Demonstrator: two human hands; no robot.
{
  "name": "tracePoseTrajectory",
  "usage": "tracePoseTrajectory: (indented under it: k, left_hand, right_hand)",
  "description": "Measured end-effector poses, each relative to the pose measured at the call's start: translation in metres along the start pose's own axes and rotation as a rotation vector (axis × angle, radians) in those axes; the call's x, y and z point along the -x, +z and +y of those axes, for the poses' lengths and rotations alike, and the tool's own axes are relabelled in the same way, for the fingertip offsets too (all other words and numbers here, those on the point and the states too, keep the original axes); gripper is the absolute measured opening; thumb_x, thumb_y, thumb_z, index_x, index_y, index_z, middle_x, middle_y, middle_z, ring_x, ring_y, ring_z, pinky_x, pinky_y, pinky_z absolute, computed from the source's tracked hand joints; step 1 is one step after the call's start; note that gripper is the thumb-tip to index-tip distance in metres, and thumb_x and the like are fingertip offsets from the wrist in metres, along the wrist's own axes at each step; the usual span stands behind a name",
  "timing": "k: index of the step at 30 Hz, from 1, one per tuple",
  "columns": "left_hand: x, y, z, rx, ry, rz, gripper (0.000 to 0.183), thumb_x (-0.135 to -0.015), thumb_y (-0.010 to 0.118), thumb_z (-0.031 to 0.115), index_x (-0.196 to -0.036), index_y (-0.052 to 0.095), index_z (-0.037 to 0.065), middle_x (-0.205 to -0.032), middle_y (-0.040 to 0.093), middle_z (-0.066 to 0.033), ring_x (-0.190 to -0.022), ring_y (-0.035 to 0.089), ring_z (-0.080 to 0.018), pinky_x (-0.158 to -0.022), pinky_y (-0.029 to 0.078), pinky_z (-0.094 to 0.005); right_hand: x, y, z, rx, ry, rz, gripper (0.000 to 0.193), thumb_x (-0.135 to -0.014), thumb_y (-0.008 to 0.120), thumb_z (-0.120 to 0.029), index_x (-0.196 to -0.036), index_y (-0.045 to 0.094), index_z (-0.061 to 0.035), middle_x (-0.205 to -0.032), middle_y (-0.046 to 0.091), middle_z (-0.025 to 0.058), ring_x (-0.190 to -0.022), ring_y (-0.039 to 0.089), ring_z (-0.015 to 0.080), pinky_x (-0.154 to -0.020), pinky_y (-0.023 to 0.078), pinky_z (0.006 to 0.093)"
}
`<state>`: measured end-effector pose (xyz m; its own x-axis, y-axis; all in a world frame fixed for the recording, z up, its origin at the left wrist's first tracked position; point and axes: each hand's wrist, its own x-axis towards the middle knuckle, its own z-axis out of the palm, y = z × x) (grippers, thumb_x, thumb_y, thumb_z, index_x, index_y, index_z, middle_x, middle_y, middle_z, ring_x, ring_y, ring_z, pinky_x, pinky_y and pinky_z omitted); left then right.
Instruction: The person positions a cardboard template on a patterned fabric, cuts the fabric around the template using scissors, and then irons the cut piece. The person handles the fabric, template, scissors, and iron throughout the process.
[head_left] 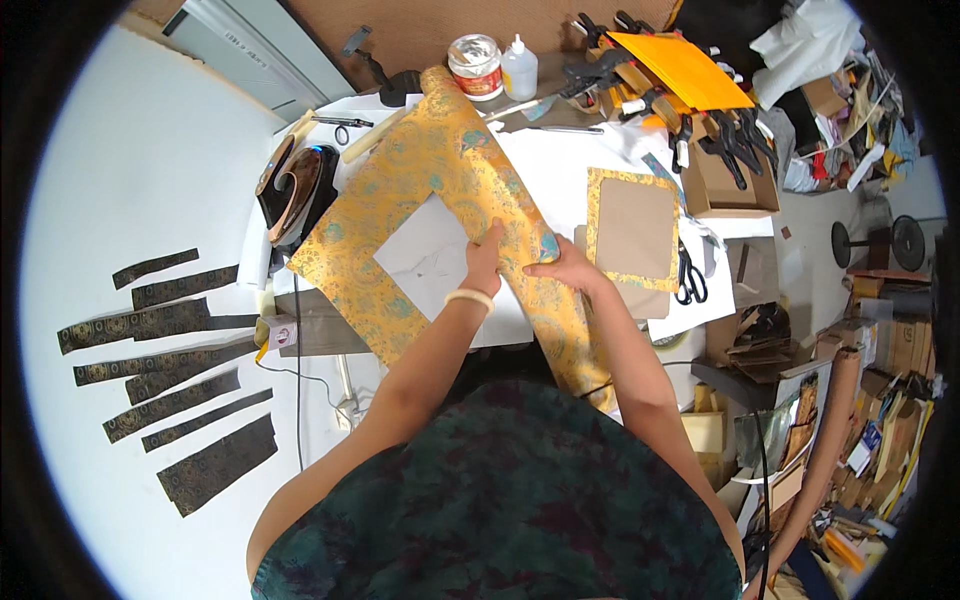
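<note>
Gold brocade fabric (375, 195) with a teal floral pattern lies slantwise over the table, its right side wound into a long roll (505, 170). A four-sided opening is cut in the flat part, and pale paper (425, 255) shows through it. My left hand (484, 262), a cream bangle on its wrist, grips the fabric strip between the opening and the roll. Around the roll's right side my right hand (570, 266) is closed, its thumb on top; some fingers are hidden. Right of it lies a board panel with a gold brocade border (633, 273).
A clothes iron (310, 190) stands left of the fabric. Black scissors (690, 275) lie on the right. Behind are an open jar (475, 70), a white squeeze bottle (519, 72) and several black clamps around orange sheets (685, 70). Dark patterned strips (165, 320) hang at left.
</note>
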<state>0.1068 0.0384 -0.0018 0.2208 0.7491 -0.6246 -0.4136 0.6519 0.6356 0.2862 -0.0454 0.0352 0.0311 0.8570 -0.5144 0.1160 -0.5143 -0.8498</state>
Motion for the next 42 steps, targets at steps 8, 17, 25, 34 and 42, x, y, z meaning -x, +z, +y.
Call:
tracePoseTrajectory:
  k: [8,17,25,34,42]
  left_hand:
    - [0.068,-0.009,0.048,-0.174,0.222,-0.024,0.046,-0.108,0.060,0.033,-0.137,0.051,-0.001,-0.129,0.067,-0.0116,-0.115,0.066,-0.0216,-0.096,0.055,-0.0362]
    - [0.132,0.020,0.138,-0.160,0.418,-0.271,0.045,-0.101,0.071,0.039,-0.123,0.052,0.005,-0.121,0.068,-0.0103,-0.107,0.065,-0.0162,-0.096,0.049,-0.0328]
    - [0.156,0.076,0.204,0.178,0.210,-0.708,0.057,-0.104,0.063,0.035,-0.146,0.046,0.001,-0.136,0.062,-0.0158,-0.122,0.064,-0.0261,-0.102,0.054,-0.0450]
    - [0.188,0.109,0.243,0.073,0.468,-0.680,0.058,-0.098,0.072,0.030,-0.141,0.046,0.002,-0.134,0.061,-0.0146,-0.122,0.062,-0.0232,-0.101,0.054,-0.0398]
    - [0.180,0.121,0.241,-0.059,0.413,-0.654,0.062,-0.090,0.081,0.019,-0.139,0.048,0.000,-0.122,0.068,-0.0154,-0.107,0.070,-0.0243,-0.094,0.058,-0.0397]
  right_hand:
    - [0.044,0.034,-0.043,-0.162,0.047,-0.031,0.111,-0.070,0.096,-0.030,-0.152,0.031,0.0074,-0.138,0.060,0.0203,-0.126,0.061,0.0269,-0.107,0.049,0.0367]
    - [0.104,0.028,-0.097,-0.825,-0.131,-0.319,0.093,-0.072,0.083,-0.014,-0.153,0.041,0.0028,-0.136,0.066,0.0185,-0.121,0.067,0.0306,-0.105,0.053,0.0429]
    - [0.121,0.041,-0.138,-0.985,-0.169,-0.661,0.099,-0.079,0.084,-0.030,-0.158,0.033,0.0001,-0.146,0.057,0.0217,-0.128,0.063,0.0309,-0.109,0.051,0.0439]
    - [0.174,0.046,-0.184,-0.780,-0.325,-0.359,0.099,-0.079,0.087,-0.020,-0.159,0.032,-0.0003,-0.147,0.058,0.0152,-0.133,0.059,0.0269,-0.115,0.045,0.0409]
    - [0.203,0.043,-0.171,-0.408,-0.406,-0.085,0.117,-0.076,0.091,-0.033,-0.164,0.019,-0.0044,-0.163,0.038,0.0154,-0.145,0.046,0.0266,-0.117,0.040,0.0427]
